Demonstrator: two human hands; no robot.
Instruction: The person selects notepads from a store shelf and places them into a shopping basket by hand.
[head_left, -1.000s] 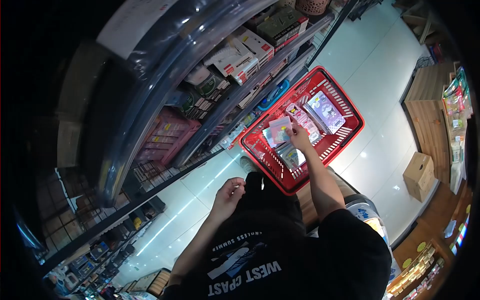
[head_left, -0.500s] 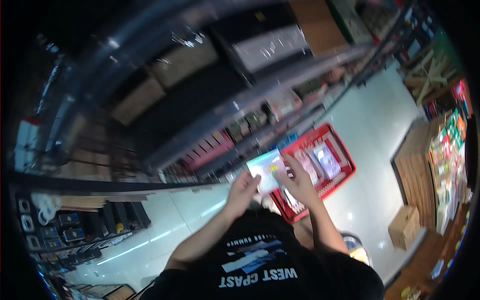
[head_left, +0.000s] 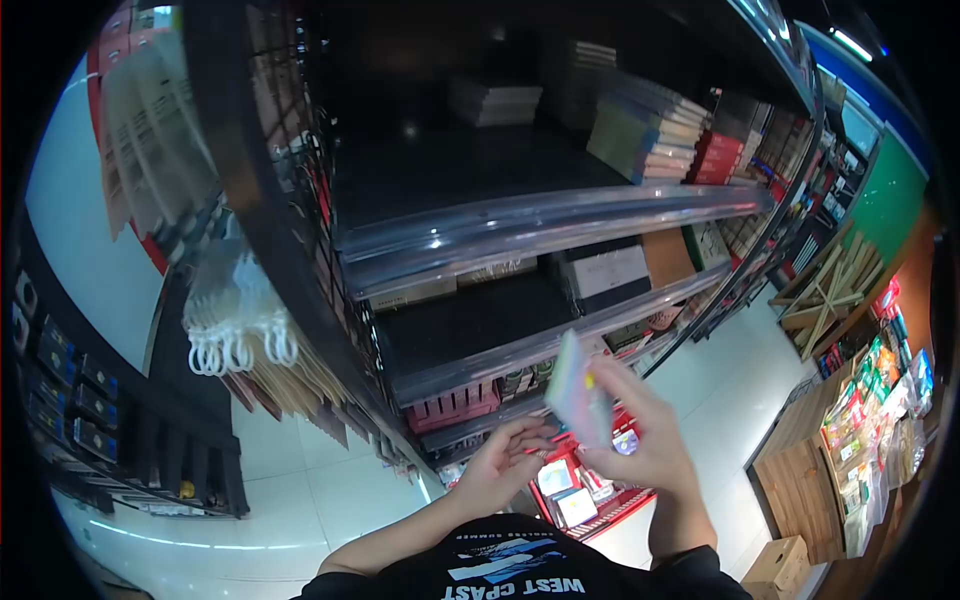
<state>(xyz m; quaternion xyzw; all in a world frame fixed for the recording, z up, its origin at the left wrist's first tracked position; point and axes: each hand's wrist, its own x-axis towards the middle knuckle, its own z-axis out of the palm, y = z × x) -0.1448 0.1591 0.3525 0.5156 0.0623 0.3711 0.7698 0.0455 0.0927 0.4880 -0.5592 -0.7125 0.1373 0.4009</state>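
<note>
My right hand [head_left: 645,435] grips a thin, pale pastel notebook [head_left: 580,395], its thumb and fingers at the right edge. The notebook is tilted nearly edge-on and blurred, with a small yellow mark near the fingers. Just left of and below it, my left hand [head_left: 505,465] is off the notebook, palm turned up and fingers loosely curled and apart. Beneath both hands stands a red basket [head_left: 625,505], partly covered by them, with several flat packaged items inside.
A dark shelf unit [head_left: 450,225] rises in front, holding a stack of books [head_left: 650,125] at upper right and a pink basket [head_left: 455,405] lower down. White hooks [head_left: 240,350] hang at left. A wooden display bin [head_left: 800,470] and cardboard box [head_left: 775,570] stand at right.
My left hand has let go of the notebook, which my right hand has raised and turned edge-on. The view has tilted up, showing more shelf.
</note>
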